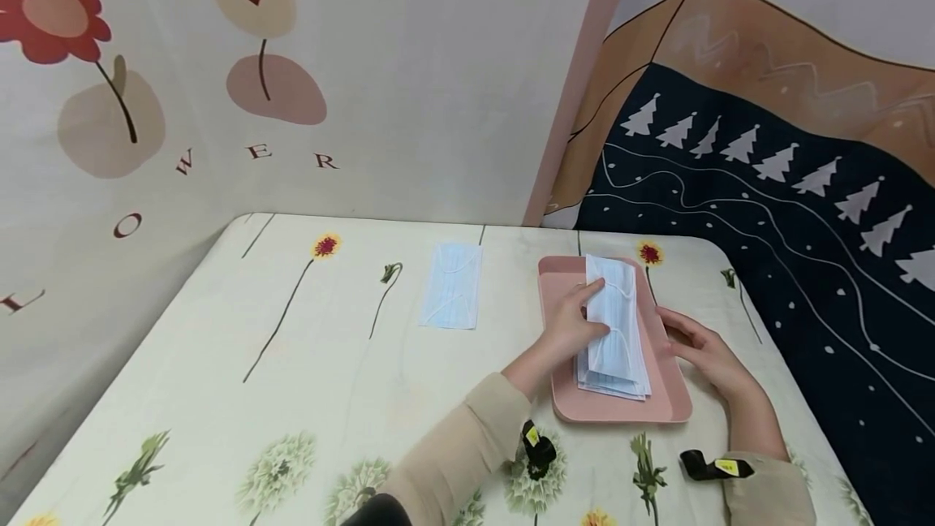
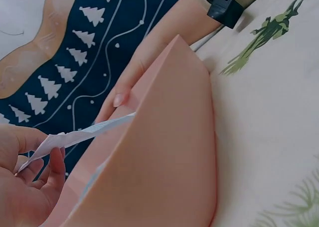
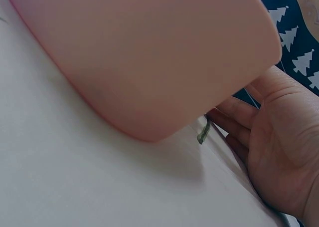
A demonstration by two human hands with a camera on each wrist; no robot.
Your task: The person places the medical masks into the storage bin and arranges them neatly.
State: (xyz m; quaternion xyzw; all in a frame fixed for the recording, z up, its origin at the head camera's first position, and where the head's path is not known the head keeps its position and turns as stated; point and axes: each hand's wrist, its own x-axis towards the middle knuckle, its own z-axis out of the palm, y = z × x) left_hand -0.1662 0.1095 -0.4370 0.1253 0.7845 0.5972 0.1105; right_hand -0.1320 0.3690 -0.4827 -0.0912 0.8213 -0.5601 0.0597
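Left hand (image 1: 573, 321) on masks (image 1: 616, 331)

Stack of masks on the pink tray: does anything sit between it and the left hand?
Nothing visible. The left hand already pinches the top face mask of the stack on the pink tray; the right hand rests at the tray's side.

A pale blue face mask (image 1: 451, 286) lies on the cream, flower-printed tablecloth (image 1: 219, 364) at nine o'clock from the pink tray (image 1: 675, 396) of blue-white masks (image 1: 617, 339).
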